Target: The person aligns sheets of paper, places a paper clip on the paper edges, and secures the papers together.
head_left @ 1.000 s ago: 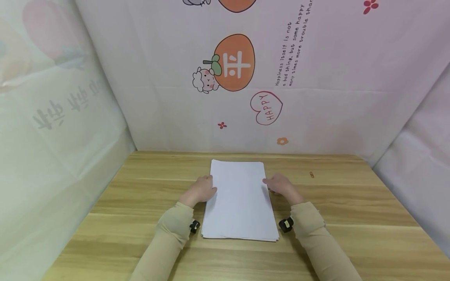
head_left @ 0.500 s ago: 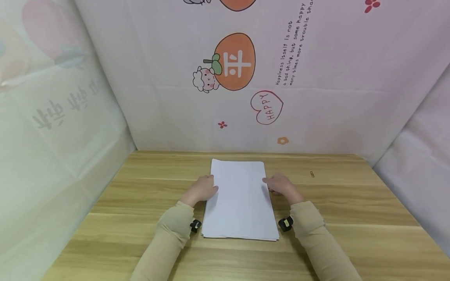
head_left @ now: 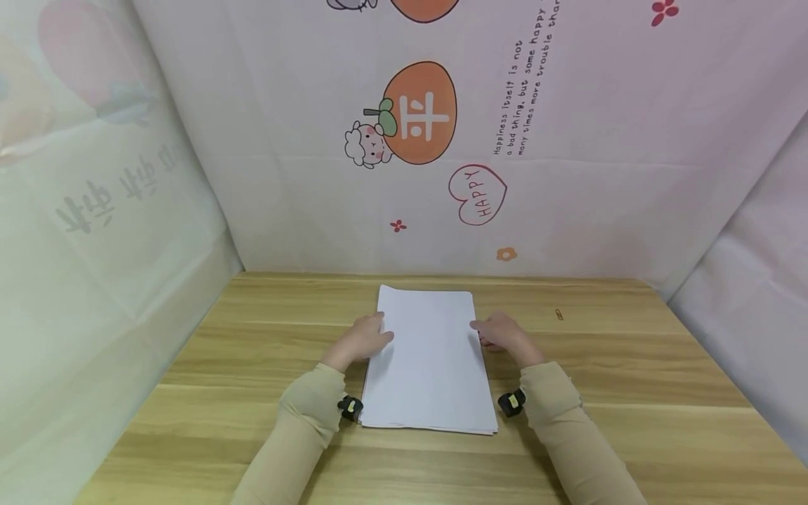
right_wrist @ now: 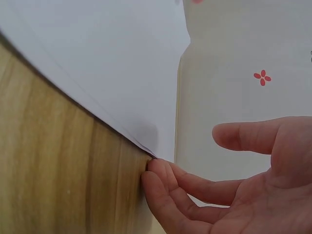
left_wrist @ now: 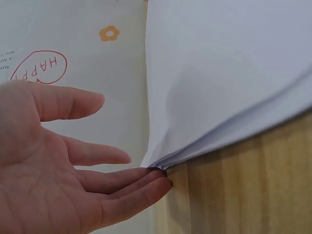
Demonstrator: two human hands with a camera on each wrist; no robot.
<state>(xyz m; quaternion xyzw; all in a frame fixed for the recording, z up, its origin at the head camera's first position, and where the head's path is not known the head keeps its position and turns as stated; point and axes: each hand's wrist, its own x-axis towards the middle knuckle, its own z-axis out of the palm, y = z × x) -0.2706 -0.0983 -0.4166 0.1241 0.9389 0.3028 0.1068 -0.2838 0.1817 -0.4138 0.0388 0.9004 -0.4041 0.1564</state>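
Observation:
A stack of white paper [head_left: 429,372] lies upright on the wooden table in the head view, its lower edges slightly uneven. At its left side is my left hand [head_left: 362,340], whose fingertips [left_wrist: 158,175] touch the edges of the sheets, with the thumb held away from them. On the opposite side, my right hand [head_left: 505,333] has its fingertips [right_wrist: 155,168] against the paper's edge; those fingers are gently bent and the thumb stands apart. Some sheets show gaps along the left edge in the left wrist view.
An orange paper clip [head_left: 558,315] lies on the table [head_left: 606,365] beyond my right hand. Printed white cloth [head_left: 303,210] hangs behind the table and at both sides. A black camera mount [head_left: 512,402] sits by the right wrist.
My left thumb has shifted slightly to the right over the paper. The right hand and the paper clip stay practically where they were; the view drifts a little.

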